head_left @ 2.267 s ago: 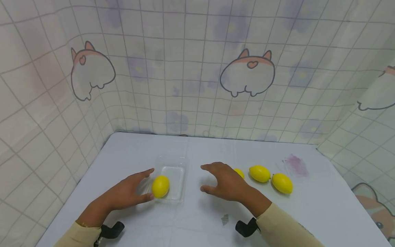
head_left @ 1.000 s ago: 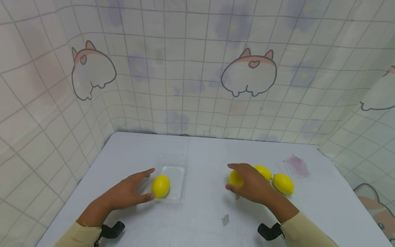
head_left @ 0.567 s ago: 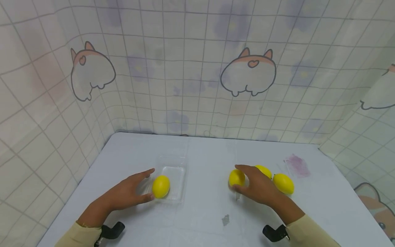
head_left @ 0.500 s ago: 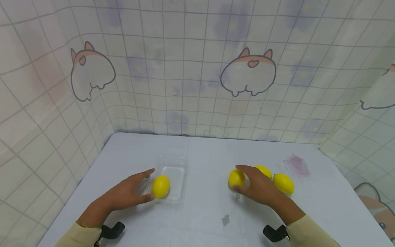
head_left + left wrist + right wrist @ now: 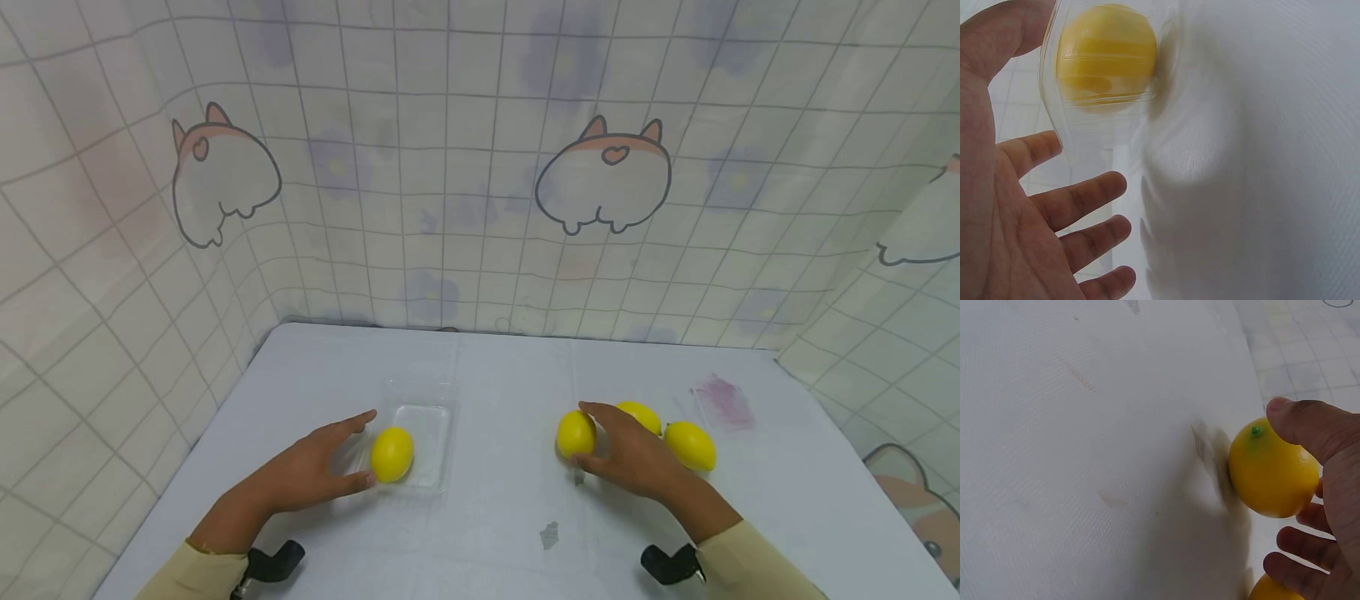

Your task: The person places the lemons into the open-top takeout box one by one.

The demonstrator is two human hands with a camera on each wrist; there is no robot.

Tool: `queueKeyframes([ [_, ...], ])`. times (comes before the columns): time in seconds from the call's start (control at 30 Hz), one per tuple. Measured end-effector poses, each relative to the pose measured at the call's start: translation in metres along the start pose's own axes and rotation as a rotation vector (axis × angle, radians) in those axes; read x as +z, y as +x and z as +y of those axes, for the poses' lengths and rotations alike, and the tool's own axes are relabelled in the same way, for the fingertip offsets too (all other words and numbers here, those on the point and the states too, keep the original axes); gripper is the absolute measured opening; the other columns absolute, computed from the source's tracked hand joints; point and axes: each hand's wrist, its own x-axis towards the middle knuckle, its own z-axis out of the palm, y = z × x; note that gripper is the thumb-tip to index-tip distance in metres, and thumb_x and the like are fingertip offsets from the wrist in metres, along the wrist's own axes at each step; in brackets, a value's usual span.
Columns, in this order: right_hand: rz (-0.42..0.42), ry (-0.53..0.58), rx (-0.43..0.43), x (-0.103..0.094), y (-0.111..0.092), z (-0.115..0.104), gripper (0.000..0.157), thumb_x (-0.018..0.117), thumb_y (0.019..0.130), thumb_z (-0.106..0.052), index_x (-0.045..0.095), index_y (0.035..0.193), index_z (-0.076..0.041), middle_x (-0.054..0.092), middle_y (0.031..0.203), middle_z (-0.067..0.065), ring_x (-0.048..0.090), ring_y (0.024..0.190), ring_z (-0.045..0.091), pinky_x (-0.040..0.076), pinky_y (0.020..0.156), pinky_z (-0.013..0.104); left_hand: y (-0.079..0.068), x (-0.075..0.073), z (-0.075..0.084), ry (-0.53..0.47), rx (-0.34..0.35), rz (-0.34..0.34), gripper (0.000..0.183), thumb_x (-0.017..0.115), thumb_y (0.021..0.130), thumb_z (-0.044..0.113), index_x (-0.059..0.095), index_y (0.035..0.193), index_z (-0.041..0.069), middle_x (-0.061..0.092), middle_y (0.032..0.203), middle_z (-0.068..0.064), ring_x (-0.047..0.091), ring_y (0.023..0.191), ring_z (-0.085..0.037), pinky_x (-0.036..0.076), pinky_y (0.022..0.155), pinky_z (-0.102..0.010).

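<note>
A: How far along does the work stand?

B: Early, by the look of it. A smooth, oval yellow lemon sits inside a clear, rectangular plastic tray, against the tray's left side, on a white-covered table. If the tray's contents are the measure, one of four is in.

A: And the rest?

B: Three lie outside, all well to the tray's right: a near yellow lemon at the person's right hand, then a partly hidden yellow lemon and a far yellow lemon farther right.

A: What do the hands hold?

B: The left hand has its fingers spread apart at the tray's left wall, gripping nothing. The right thumb and forefinger curve about the near yellow lemon; whether they clamp it, the views cannot tell. It appears not yet lifted clear of the table.
</note>
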Motion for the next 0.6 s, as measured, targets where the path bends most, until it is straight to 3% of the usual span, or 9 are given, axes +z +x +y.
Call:
queueKeyframes([
  [0.6,-0.039,0.039,0.027,0.0071,0.0093,-0.001,0.086,0.083,0.086,-0.042,0.042,0.155,-0.009,0.046,0.155,0.014,0.043,0.142,0.037,0.035,0.115,0.058,0.0006,0.0019,-0.003,-0.009,0.011,0.003,0.097,0.069,0.085,0.07,0.034,0.162,0.022,0.046,0.155,-0.012,0.039,0.144,-0.038,0.033,0.113,-0.065],
])
